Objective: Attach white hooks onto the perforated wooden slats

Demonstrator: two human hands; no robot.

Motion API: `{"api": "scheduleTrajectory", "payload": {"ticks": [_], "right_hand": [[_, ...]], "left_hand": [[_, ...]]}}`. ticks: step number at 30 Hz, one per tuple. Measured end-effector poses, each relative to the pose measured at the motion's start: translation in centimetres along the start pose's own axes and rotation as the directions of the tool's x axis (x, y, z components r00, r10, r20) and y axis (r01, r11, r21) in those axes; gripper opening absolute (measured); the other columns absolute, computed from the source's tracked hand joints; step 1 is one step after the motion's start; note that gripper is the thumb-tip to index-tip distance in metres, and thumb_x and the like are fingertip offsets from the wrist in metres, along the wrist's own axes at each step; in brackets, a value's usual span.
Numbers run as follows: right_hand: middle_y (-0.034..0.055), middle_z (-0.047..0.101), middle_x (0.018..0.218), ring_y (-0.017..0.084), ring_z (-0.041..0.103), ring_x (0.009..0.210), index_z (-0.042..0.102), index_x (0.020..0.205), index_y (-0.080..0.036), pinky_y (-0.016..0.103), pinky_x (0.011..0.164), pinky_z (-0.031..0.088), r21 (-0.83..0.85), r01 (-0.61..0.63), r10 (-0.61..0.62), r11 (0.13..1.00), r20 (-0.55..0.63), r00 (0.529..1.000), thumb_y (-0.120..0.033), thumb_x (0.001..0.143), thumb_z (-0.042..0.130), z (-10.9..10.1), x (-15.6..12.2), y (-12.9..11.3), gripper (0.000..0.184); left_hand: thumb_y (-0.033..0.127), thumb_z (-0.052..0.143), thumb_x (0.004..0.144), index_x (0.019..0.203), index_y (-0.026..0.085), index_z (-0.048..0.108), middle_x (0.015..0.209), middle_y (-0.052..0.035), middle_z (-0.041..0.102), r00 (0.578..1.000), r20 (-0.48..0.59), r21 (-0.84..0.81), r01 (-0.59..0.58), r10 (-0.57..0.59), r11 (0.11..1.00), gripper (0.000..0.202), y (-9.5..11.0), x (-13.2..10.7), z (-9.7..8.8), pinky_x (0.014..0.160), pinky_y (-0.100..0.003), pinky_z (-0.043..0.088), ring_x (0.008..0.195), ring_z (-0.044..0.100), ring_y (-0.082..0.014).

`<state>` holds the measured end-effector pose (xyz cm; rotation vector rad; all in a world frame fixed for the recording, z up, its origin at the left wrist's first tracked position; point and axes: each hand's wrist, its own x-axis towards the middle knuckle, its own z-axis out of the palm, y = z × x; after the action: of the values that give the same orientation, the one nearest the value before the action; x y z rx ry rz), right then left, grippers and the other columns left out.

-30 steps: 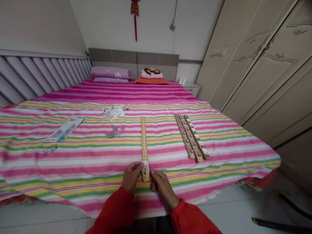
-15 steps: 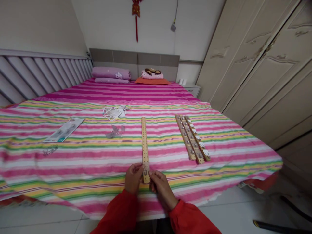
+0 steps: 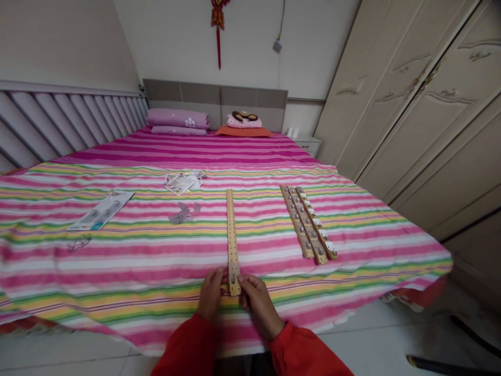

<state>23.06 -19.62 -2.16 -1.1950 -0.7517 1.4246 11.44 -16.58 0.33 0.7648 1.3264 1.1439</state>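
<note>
Head view: left hand [image 3: 212,292], curled, and right hand [image 3: 256,298], thumb and finger nearly together, flank a perforated wooden strip [image 3: 231,222] at its six-o'clock end; actual grip: cannot tell. One metal hook [image 3: 234,279] on, rest bare. Two o'clock: three hook-lined strips [image 3: 306,223]. Eleven: clear plastic pieces [image 3: 181,214].

3 strips [image 3: 306,222] right of lone strip [image 3: 231,224]
</note>
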Motion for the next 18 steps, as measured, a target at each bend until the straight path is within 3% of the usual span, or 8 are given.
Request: {"api": "scheduleTrajectory", "payload": {"ticks": [5,13,18], "right_hand": [[-0.0088,0.041,0.034,0.006,0.033,0.03,0.052,0.062,-0.018,0.02,0.035,0.018,0.084,0.034,-0.031,0.996,-0.041,0.999,-0.06,0.069,0.065,0.0,-0.3,0.4,0.044],[-0.0092,0.039,0.034,0.005,0.031,0.03,0.05,0.06,-0.019,0.02,0.035,0.018,0.138,0.041,-0.034,0.99,-0.051,0.998,-0.058,0.068,0.067,0.2,-0.4,0.6,0.044],[-0.0093,0.039,0.033,0.005,0.03,0.03,0.051,0.061,-0.018,0.02,0.035,0.017,0.15,0.033,-0.028,0.988,-0.039,0.999,-0.056,0.069,0.067,0.2,-0.3,0.8,0.042]], "left_hand": [[0.056,0.075,0.05,0.066,0.016,0.06,0.053,0.0033,0.054,0.993,-0.024,-0.007,-0.118,0.118,0.993,0.046,-0.5,-1.1,-1.0,0.045,-0.021,0.034,0.049,0.046,-0.0087],[0.057,0.076,0.045,0.058,0.016,0.054,0.048,0.0062,0.045,0.996,0.041,-0.104,0.078,-0.074,0.991,0.048,-0.9,-1.8,-0.4,0.042,-0.019,0.026,0.043,0.036,-0.0051],[0.057,0.074,0.048,0.059,0.016,0.055,0.047,0.0071,0.041,0.991,0.094,-0.108,0.102,-0.092,0.989,0.047,-1.0,-1.7,-0.2,0.041,-0.019,0.02,0.041,0.031,-0.0039]]}}
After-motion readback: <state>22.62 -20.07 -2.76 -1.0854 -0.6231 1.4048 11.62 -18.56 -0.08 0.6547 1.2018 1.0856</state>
